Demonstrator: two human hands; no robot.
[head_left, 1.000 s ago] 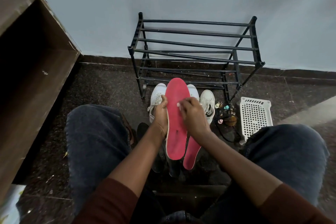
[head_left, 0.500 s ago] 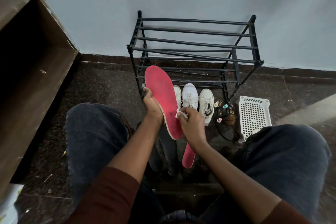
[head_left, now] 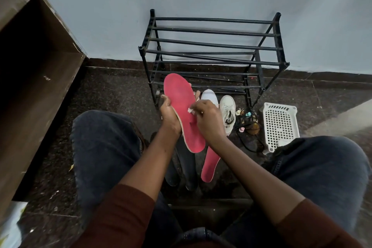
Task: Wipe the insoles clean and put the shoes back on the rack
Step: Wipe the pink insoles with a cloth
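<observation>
My left hand [head_left: 170,116] grips a red insole [head_left: 182,104] by its left edge, holding it tilted with the toe end up and to the left. My right hand [head_left: 207,121] pinches a small white wipe [head_left: 190,110] against the insole's middle. A second red insole [head_left: 210,164] lies on the floor below, beside two dark insoles [head_left: 186,164]. White sneakers [head_left: 227,113] stand on the floor in front of the black metal rack [head_left: 213,50], partly hidden by my hands. The rack's shelves hold nothing.
A white perforated plastic basket [head_left: 280,125] sits right of the rack, with small bottles and a black cord [head_left: 248,125] beside it. A brown wooden cabinet [head_left: 30,70] stands at the left. My knees in dark jeans flank the insoles on the dark stone floor.
The held insole has swung from upright to tilted left. My right hand with the wipe has slid along its surface toward the middle.
</observation>
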